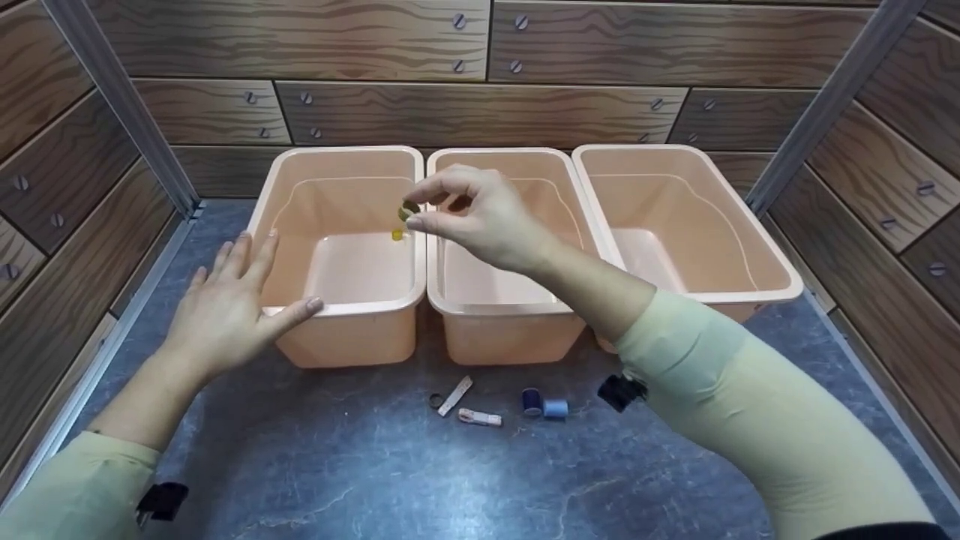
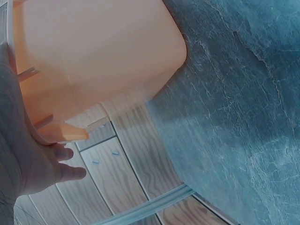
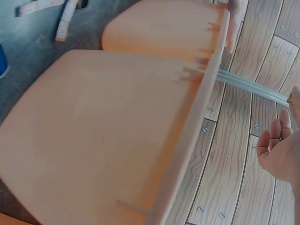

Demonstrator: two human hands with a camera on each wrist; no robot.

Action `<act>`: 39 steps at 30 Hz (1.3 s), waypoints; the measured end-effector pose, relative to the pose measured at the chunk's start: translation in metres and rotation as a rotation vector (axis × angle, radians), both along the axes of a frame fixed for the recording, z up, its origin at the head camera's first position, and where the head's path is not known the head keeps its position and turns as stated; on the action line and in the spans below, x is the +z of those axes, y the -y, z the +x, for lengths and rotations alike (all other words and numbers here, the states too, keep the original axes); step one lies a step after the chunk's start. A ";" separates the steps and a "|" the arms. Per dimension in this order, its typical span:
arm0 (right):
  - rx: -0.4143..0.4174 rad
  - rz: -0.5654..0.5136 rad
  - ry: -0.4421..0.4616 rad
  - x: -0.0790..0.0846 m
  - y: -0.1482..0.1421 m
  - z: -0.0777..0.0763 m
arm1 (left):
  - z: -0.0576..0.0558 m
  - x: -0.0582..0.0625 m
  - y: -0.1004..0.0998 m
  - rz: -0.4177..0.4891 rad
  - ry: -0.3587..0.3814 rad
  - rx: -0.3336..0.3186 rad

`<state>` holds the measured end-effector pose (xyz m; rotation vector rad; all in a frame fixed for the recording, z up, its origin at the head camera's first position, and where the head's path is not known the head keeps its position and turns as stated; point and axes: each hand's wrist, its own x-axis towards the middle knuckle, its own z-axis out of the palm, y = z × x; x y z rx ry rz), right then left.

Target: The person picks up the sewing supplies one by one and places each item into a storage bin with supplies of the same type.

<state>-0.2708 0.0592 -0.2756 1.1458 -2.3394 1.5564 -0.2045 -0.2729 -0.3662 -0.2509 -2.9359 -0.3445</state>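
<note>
My right hand (image 1: 487, 217) is above the border between the left bin (image 1: 345, 309) and the middle bin (image 1: 510, 309). Between thumb and fingertips it pinches a small, olive-green and gold roundish object (image 1: 407, 210), whose kind I cannot make out. Fingers spread and straight, my left hand (image 1: 225, 311) rests on the left bin's near-left rim. Inside that peach plastic bin, by its right wall, is a small yellow item (image 1: 397, 235). In the left wrist view the left hand (image 2: 42, 168) touches the rim of the bin (image 2: 103, 51).
A third peach bin (image 1: 675, 210) stands at the right. Before the bins lie two folded measuring tapes (image 1: 480, 417), a small dark ring (image 1: 436, 400), a dark blue thread spool (image 1: 532, 401) and a light blue one (image 1: 555, 408). Wood-patterned walls (image 1: 480, 112) enclose the table.
</note>
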 end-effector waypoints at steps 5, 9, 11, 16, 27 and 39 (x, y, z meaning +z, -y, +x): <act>-0.002 -0.054 0.011 0.007 0.012 -0.011 | 0.000 0.000 0.001 0.001 -0.005 -0.001; -0.018 -0.084 0.028 0.011 0.023 -0.018 | -0.001 0.000 0.000 0.006 0.005 -0.004; -0.015 -0.092 0.035 0.012 0.030 -0.021 | 0.000 0.000 0.000 0.011 0.013 0.001; -0.024 -0.093 0.064 0.012 0.046 -0.032 | -0.001 -0.001 -0.001 0.016 0.029 0.004; -0.062 -0.109 0.146 0.014 0.064 -0.053 | -0.001 0.001 -0.002 0.017 -0.006 -0.002; -0.101 -0.114 0.196 0.002 0.076 -0.073 | -0.002 0.000 -0.002 0.012 0.007 0.003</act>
